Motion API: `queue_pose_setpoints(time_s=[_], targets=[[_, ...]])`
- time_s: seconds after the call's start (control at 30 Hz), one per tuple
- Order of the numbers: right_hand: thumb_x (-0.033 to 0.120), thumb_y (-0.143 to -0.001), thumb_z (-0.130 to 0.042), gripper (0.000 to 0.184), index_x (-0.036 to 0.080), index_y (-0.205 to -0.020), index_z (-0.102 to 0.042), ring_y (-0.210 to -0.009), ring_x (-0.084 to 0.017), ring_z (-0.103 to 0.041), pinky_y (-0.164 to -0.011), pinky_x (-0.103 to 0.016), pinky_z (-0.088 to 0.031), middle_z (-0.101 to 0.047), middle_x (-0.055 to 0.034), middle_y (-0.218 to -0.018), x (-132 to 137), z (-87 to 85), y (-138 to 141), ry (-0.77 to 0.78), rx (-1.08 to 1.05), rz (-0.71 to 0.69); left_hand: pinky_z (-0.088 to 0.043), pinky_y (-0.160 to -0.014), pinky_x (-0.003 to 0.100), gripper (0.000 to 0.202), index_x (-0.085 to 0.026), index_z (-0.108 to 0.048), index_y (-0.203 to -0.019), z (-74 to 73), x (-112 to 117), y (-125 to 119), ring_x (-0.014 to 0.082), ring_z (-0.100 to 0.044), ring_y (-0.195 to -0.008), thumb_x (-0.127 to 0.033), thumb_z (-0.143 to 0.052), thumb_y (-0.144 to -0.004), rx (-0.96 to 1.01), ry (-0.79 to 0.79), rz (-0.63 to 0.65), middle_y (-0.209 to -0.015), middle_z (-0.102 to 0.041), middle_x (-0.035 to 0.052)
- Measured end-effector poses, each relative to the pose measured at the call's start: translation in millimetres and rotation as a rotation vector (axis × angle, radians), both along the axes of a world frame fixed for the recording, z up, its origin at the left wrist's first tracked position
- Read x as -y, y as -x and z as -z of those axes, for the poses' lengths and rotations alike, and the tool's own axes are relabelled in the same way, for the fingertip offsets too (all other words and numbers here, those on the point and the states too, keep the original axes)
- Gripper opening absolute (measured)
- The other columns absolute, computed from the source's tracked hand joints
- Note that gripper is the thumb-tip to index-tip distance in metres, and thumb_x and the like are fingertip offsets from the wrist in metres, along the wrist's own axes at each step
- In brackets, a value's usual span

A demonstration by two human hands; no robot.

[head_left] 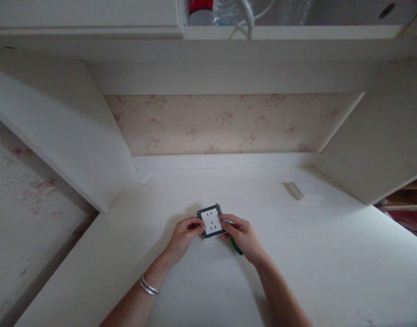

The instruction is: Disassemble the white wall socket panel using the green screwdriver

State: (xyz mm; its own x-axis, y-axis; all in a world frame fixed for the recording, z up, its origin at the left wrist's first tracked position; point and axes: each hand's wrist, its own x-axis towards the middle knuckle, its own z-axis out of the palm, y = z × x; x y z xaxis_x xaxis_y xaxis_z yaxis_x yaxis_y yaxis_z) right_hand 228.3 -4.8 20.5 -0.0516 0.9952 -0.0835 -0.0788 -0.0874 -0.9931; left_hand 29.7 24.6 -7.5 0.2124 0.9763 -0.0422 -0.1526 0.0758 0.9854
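A wall socket (211,221) with a white face, several slots and a dark grey frame is tilted slightly over the desk. My left hand (183,236) pinches its left edge between thumb and fingers. At the opposite edge, my right hand (243,236) is closed, with its thumb and index finger on the socket. Something with a green handle (236,246) shows below my right hand; its other end is hidden, and I cannot tell whether the hand holds it or it lies on the desk.
On the white desk (195,290), a small white box-like piece (306,191) lies at the right and a thin clear or white square (150,180) at the back left. Side panels (375,136) flank the desk. Overhead, a white cable (246,18) hangs from an open shelf.
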Motion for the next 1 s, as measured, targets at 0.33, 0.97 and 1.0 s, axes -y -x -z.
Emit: queue_pose_setpoints(time_s=[0.33, 0.97, 1.0], targets=[[0.044, -0.074, -0.068, 0.036, 0.019, -0.100, -0.071, -0.081, -0.018, -0.060, -0.062, -0.027, -0.053, -0.068, -0.0071, -0.099, 1.0, -3.8, 1.6, -0.012, 0.025, 0.011, -0.046, -0.070, 0.027, 0.020, -0.014, -0.072, -0.080, 1.0, 0.0, 1.6, 0.0153, -0.060, -0.073, -0.024, -0.080, -0.065, 0.069, 0.050, 0.045, -0.077, -0.070, 0.0047], [0.049, -0.071, -0.071, 0.041, 0.019, -0.099, -0.071, -0.073, -0.016, -0.062, -0.060, -0.026, -0.053, -0.070, -0.0071, -0.098, 1.3, -4.4, 5.3, 0.022, -0.024, 0.047, -0.046, -0.077, 0.028, 0.022, -0.015, -0.074, -0.078, -8.0, -1.4, -1.7, 0.0165, -0.064, -0.078, -0.017, -0.084, -0.058, 0.319, 0.173, -0.008, -0.080, -0.074, 0.0054], [0.049, -0.070, -0.071, 0.042, 0.019, -0.099, -0.071, -0.074, -0.017, -0.062, -0.060, -0.026, -0.053, -0.069, -0.0072, -0.099, 1.1, -3.9, 5.5, 0.019, -0.028, 0.045, -0.046, -0.079, 0.029, 0.023, -0.016, -0.074, -0.078, -7.3, -1.5, -1.8, 0.0170, -0.064, -0.079, -0.017, -0.084, -0.058, 0.342, 0.184, -0.005, -0.081, -0.074, 0.0054]])
